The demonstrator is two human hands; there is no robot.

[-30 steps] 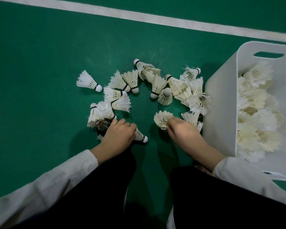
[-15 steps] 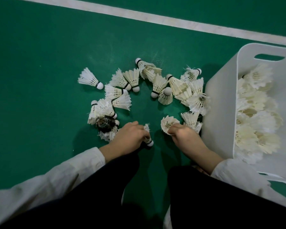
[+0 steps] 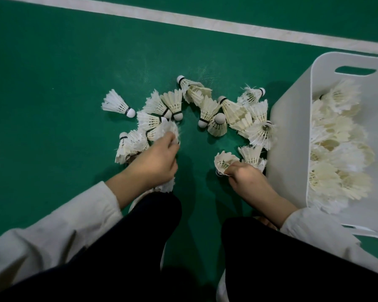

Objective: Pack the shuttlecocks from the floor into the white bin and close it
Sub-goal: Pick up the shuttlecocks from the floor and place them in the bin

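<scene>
- Left grip [image 3: 155,162] curls round feathery shuttlecocks [image 3: 168,130] on the floor [image 3: 52,83]; right grip [image 3: 247,177] pinches a shuttlecock [image 3: 224,159] beside the white bin [image 3: 292,149].
- Featherlight, crushable skirts likely favour holding near the cork.

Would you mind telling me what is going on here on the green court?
A person crouches over loose shuttlecocks scattered on the green floor. The left hand grips a first shuttlecock, its fingertips at the left cluster. The right hand pinches a second shuttlecock. The white bin beside it stands open and already holds many. More than a dozen lie unpacked.
</scene>
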